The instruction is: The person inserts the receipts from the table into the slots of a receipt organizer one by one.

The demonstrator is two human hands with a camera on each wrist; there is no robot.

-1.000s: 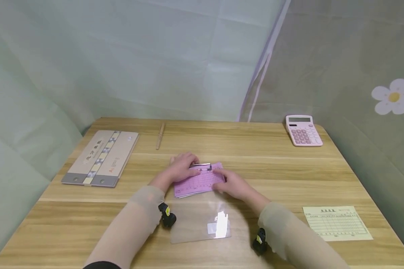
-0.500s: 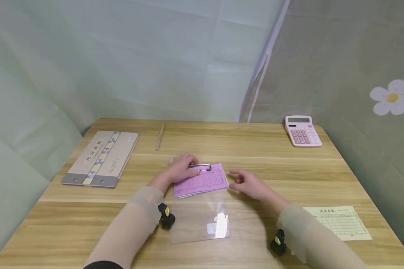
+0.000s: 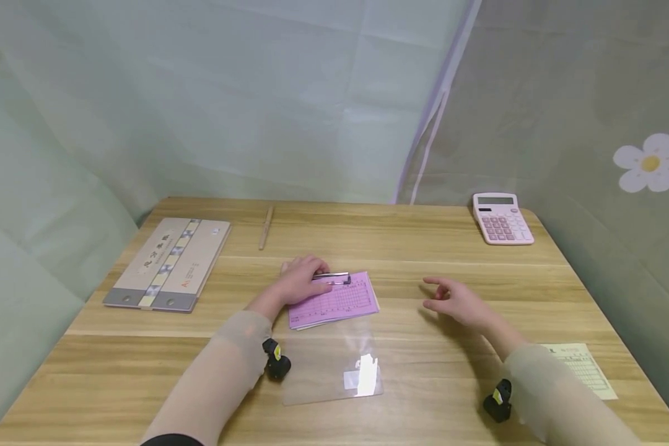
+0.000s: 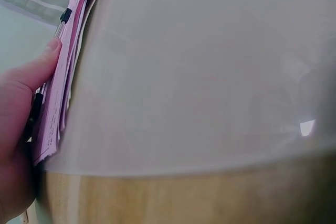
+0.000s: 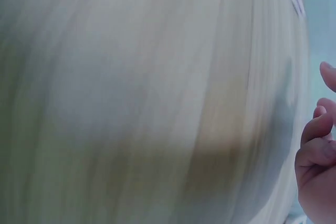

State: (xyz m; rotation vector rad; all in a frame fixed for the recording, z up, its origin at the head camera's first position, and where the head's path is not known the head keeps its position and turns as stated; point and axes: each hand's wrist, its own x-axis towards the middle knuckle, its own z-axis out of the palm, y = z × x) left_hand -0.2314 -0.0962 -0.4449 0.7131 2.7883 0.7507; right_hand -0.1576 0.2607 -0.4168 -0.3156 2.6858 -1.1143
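A clear clipboard (image 3: pixel 314 371) lies mid-table, its metal clip (image 3: pixel 340 279) at the far end. Under the clip sits a stack of pink printed forms (image 3: pixel 340 302), with paler sheets showing at the edges. My left hand (image 3: pixel 300 280) grips the clip end; in the left wrist view its thumb (image 4: pixel 44 66) lies along the clip. Its other fingers are partly hidden. To the right of the board, my right hand (image 3: pixel 458 305) is over the table, fingers loosely bent and holding nothing. Beyond it, a pale yellow printed form (image 3: pixel 585 368) is partly covered by the right forearm.
On the left lies a beige folder (image 3: pixel 170 263) with a patterned band and grey edge. A slim tan pen (image 3: pixel 266 228) is near the back edge. The pink calculator (image 3: pixel 502 220) stands at the back right corner. Curtains (image 3: pixel 256 111) hang behind the table.
My right hand has let go of the pink forms' right edge and moved rightward, its forearm now covering part of the yellow form. The left hand stays at the clip.
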